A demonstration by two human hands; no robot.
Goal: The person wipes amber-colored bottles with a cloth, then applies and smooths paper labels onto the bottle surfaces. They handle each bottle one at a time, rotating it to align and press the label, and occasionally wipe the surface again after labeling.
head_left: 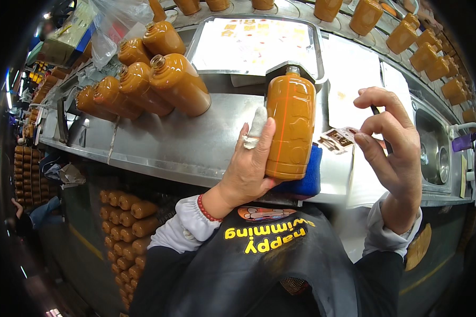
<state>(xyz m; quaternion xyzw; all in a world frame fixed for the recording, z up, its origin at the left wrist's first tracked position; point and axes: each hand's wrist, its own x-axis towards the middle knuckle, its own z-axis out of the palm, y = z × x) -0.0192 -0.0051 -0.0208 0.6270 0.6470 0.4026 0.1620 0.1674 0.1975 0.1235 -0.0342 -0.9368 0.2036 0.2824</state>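
Observation:
My left hand [251,166] grips an uncapped plastic bottle [291,124] full of orange-brown liquid, held upright over the steel counter [185,132]. One finger of that hand is wrapped in white bandage. My right hand [388,140] is raised to the right of the bottle and pinches a small printed sticker label [339,138] between thumb and fingers. The label hangs a short way off the bottle's right side, not touching it. A blue cloth [308,177] lies under the bottle's base.
Several filled orange bottles [158,82] lie on their sides at the counter's left. More stand along the back and right [423,50]. A sheet of labels sits in a metal tray [256,45]. A sink [433,153] is at right. Stacked bottles [127,227] fill crates below.

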